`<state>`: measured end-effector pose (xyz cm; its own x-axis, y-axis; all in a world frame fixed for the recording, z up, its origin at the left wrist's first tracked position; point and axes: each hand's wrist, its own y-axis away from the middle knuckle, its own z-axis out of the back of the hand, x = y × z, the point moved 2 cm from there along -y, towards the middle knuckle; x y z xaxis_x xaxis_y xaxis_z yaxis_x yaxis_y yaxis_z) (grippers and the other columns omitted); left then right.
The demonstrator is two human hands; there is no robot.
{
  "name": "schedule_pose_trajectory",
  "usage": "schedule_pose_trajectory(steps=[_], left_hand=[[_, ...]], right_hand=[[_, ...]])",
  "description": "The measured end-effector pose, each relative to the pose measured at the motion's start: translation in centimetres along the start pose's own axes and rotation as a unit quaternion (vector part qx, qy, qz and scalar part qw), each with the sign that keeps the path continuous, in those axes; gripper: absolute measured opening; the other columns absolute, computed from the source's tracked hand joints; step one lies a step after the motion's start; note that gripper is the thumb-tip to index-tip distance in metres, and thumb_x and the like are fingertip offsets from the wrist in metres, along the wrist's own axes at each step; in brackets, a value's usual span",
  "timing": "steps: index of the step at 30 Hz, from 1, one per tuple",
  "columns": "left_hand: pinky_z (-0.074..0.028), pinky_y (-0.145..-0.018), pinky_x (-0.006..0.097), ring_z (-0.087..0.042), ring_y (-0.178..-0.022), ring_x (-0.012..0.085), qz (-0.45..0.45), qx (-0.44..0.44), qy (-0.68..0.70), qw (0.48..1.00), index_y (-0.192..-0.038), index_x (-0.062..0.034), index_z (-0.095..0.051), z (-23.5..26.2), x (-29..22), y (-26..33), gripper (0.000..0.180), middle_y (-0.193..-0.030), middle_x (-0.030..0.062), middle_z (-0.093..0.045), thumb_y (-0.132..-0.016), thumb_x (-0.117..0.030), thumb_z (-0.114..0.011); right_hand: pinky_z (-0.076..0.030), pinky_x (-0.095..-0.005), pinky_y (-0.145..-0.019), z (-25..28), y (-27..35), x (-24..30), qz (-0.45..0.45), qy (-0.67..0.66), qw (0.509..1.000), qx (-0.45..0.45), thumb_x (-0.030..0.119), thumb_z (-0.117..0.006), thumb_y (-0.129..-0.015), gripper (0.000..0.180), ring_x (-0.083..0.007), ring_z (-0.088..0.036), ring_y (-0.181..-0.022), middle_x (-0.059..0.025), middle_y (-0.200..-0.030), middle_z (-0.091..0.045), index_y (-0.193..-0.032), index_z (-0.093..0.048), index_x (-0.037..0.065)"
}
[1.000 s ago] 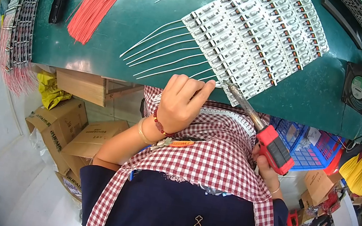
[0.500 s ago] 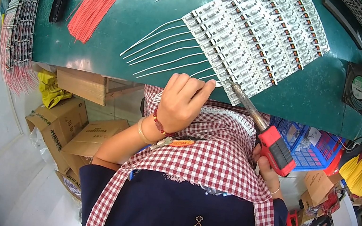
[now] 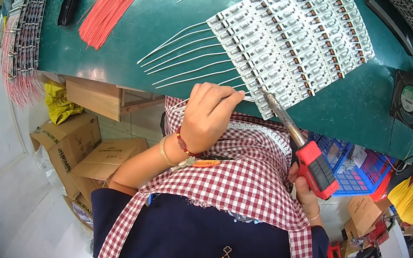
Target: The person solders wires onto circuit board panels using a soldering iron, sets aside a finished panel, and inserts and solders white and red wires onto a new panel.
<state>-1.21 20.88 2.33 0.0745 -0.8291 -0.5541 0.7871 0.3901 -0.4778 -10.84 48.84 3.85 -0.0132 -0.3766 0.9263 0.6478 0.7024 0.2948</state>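
Head camera: I see left hand (image 3: 210, 113) pinching thin white wires (image 3: 248, 98) at green surface (image 3: 122, 46) edge; right hand (image 3: 306, 198) grips red-black soldering iron (image 3: 308, 156).

Tip of the soldering iron (image 3: 305, 152) slightly farther up the circuit-board panel (image 3: 293, 41) than before

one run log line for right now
left hand: pinching white wire | right hand: gripping soldering iron | iron tip: at circuit-board panel | red wires: piled on green table
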Motion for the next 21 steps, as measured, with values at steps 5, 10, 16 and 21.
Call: schedule_pose_trajectory(steps=[5, 10, 16, 21], left_hand=[[-0.045, -0.062, 0.032, -0.058, -0.072, 0.0218, 0.038, -0.025, 0.056, 0.997, -0.088, -0.0020, -0.070, 0.05, -0.11, -0.31, 0.020, -0.082, 0.0058, -0.064, -0.071, 0.005, -0.076], [-0.043, -0.062, 0.032, -0.056, -0.070, 0.0199, -0.015, -0.044, 0.039, 0.998, -0.091, -0.0031, -0.071, 0.68, -0.21, -0.19, 0.026, -0.082, 0.0040, -0.064, -0.067, 0.005, -0.075], [-0.037, -0.062, 0.031, -0.052, -0.070, 0.0182, -0.047, 0.039, 0.015, 0.998, -0.097, -0.0035, -0.072, 0.11, -0.56, 0.47, 0.032, -0.081, 0.0024, -0.062, -0.066, 0.004, -0.071], [-0.037, -0.061, 0.032, -0.051, -0.069, 0.0188, -0.039, 0.038, 0.011, 0.998, -0.098, -0.0021, -0.071, 0.01, -0.58, 0.39, 0.033, -0.080, 0.0029, -0.061, -0.066, 0.007, -0.070]], right_hand=[[-0.048, -0.0289, -0.057, 0.11, 0.30, -0.12, 0.001, -0.018, 1.000, -0.011, 0.036, -0.071, -0.087, 0.035, -0.0186, -0.064, -0.063, -0.0065, -0.075, -0.066, -0.085, -0.068, 0.002], [-0.049, -0.0290, -0.056, 0.15, 0.35, 0.12, 0.013, -0.023, 0.999, -0.022, 0.037, -0.071, -0.088, 0.036, -0.0184, -0.064, -0.063, -0.0069, -0.074, -0.066, -0.084, -0.068, 0.001], [-0.050, -0.0305, -0.054, 0.34, 0.79, 0.08, 0.008, 0.080, 0.997, 0.001, 0.013, -0.069, -0.075, 0.010, -0.0208, -0.064, -0.059, -0.0064, -0.068, -0.064, -0.075, -0.065, 0.004], [-0.050, -0.0312, -0.053, 0.00, 0.44, 0.50, 0.007, 0.060, 0.998, -0.008, 0.007, -0.066, -0.069, 0.004, -0.0214, -0.065, -0.058, -0.0060, -0.068, -0.064, -0.072, -0.064, 0.005]])
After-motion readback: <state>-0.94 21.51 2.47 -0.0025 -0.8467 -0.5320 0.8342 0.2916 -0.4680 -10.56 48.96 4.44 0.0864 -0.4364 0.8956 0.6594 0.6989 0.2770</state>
